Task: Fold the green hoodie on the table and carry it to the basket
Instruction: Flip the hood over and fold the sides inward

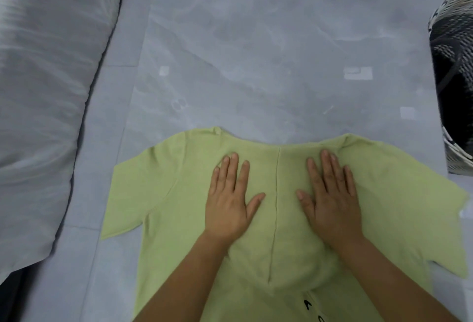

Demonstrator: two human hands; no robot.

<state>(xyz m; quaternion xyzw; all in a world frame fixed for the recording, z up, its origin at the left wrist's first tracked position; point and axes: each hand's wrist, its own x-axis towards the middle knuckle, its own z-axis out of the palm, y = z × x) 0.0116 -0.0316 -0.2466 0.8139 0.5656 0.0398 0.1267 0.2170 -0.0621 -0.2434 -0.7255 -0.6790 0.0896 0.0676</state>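
Green hoodie (163, 206) lies spread on the near part of a grey marble-patterned table (256, 53), its hood (277, 257) laid over the body. A person's left hand (229, 201) and right hand (332, 198) press flat on the hood, fingers straight, grasping nothing. A woven black-and-white basket (453, 40) stands far right; a grey cushion (46, 91) lies left.

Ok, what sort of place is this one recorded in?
Probably a home living area: a grey sofa cushion beside the marble-look table, a woven basket at the right edge, and a green hoodie spread out for folding.
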